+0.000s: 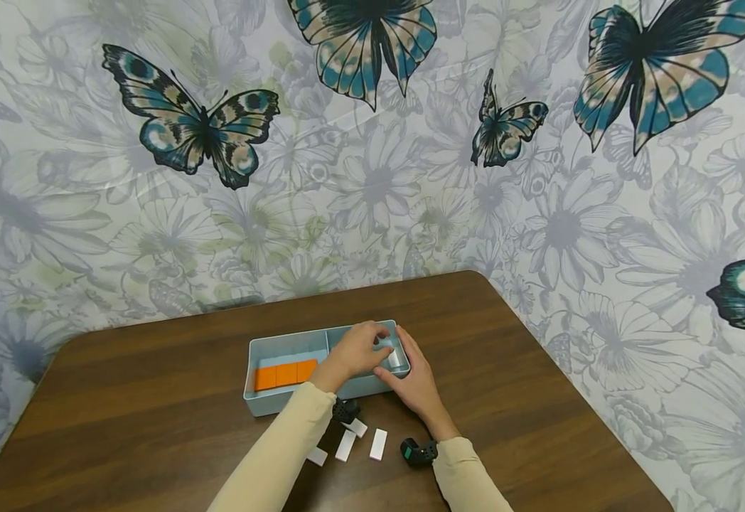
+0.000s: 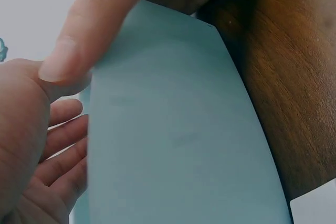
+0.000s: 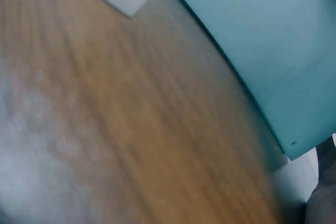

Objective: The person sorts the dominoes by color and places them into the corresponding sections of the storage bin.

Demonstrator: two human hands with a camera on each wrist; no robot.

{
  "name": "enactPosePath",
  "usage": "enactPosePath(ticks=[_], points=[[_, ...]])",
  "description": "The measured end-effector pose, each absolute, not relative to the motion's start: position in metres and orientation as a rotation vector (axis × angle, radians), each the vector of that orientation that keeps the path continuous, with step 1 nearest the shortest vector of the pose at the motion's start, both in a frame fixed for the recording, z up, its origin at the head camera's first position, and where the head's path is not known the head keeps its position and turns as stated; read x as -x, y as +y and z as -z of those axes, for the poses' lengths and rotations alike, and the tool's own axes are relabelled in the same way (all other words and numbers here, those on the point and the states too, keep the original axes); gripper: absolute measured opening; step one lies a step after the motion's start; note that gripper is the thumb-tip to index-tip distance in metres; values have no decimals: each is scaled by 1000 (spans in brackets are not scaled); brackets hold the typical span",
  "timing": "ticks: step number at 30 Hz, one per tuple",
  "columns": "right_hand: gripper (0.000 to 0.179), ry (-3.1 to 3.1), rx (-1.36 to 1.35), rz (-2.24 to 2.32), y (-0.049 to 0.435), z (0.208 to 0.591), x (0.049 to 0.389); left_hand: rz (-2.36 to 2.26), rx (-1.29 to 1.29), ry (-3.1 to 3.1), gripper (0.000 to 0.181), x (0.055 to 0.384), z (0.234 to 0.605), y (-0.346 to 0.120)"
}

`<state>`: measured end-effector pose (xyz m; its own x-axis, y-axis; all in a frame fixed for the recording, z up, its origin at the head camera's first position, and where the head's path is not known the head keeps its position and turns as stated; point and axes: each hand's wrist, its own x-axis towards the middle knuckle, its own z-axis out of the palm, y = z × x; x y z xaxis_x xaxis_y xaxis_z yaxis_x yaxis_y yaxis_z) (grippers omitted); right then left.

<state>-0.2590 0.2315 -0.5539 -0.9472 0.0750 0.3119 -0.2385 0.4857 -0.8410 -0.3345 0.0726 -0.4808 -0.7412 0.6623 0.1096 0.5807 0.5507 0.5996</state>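
A light blue two-compartment box (image 1: 266, 405) stands on the table. My left hand (image 1: 353, 350) reaches over its front wall into the right compartment. Thumb and fingers are apart, with nothing visible between them. At the box's right end, my right hand (image 1: 416, 377) grips it, thumb at the front rim and fingers along the end wall. A white piece (image 1: 393, 360) shows inside the right compartment, partly hidden by the hands. In the left wrist view, the box's front wall (image 2: 178, 119) fills the middle, and the two thumbs meet near its rim.
Orange blocks (image 1: 286, 374) lie in a row in the left compartment. Several white rectangular blocks (image 1: 377, 444) lie on the brown wooden table (image 1: 174, 405) in front of the box, near the forearms. Behind the table hangs a butterfly-and-flower patterned cloth (image 1: 372, 185).
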Motion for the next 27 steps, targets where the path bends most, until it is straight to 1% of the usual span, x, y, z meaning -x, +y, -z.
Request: enactPosePath(ticks=[7, 27], points=[[88, -2429, -138, -1439, 233, 557, 261, -966, -1058, 2680, 35, 328, 474, 67], [91, -2424, -115, -1427, 232, 558, 263, -1235, -1060, 2707, 35, 314, 461, 39]])
